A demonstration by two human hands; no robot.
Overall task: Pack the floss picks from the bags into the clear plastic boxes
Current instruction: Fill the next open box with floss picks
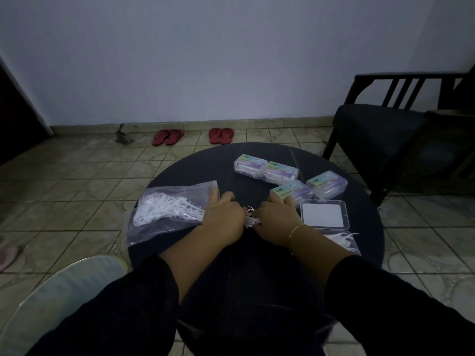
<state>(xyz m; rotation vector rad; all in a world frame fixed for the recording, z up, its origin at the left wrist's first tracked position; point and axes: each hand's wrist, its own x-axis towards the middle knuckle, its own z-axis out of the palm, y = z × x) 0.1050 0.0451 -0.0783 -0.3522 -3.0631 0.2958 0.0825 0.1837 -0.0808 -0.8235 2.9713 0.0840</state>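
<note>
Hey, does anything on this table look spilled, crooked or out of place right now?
One thing: white floss picks stick out over the rim of the open clear plastic box at the round dark table's near right edge. The four closed labelled boxes look tidy.

- The left hand (224,216) lies palm down, knuckles up, fingers curled inward toward the right hand.
- The right hand (275,219) mirrors it, palm down, fingers curled, a thin bracelet on its wrist.
- Both forearms, in dark sleeves pushed back, converge forward.
</note>
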